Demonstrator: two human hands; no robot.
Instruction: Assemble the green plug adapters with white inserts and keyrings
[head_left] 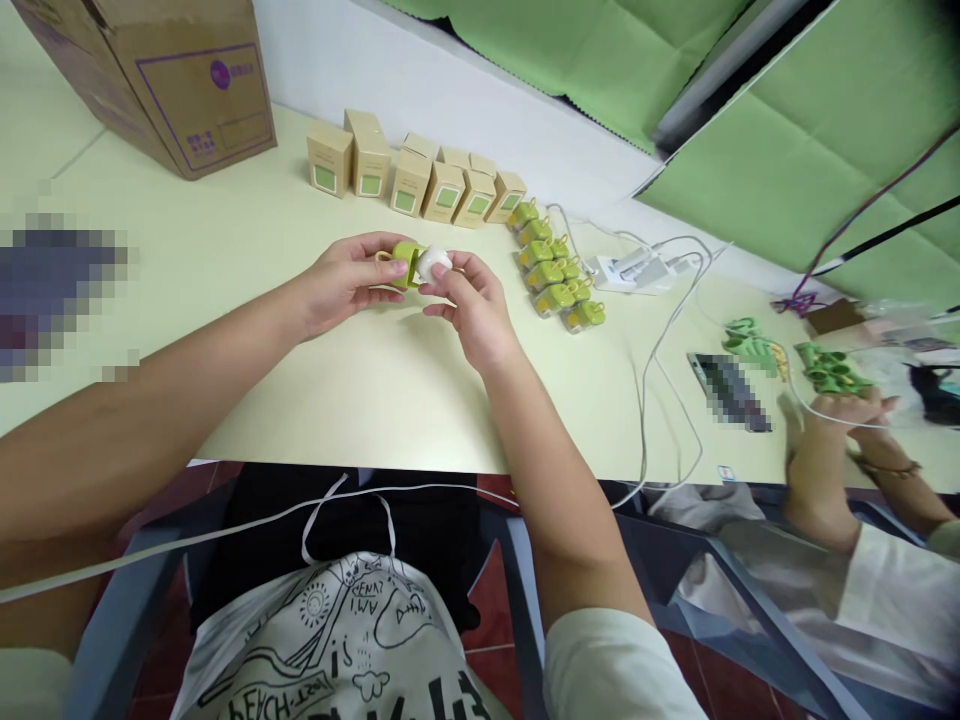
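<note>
Above the pale table (360, 400), my left hand (346, 282) is closed round a yellow-green case cover (406, 262) with a small loop at its left side. Thumb and fingers of my right hand (476, 305) pinch a white rounded case (433, 263), which looks like an earbud case. Its left side meets the open right side of the cover; how deep it sits inside is hard to see. To the right of my hands stand several similar green pieces (555, 297) in clear packaging, grouped in rows.
Several small cardboard boxes (410, 180) line the wall behind my hands. A large carton (202, 100) stands at back left. White cables run from a power strip (630, 275) over the table's right part. Beyond a phone (727, 390), a co-worker's hands (855, 408) are near green pieces (829, 368).
</note>
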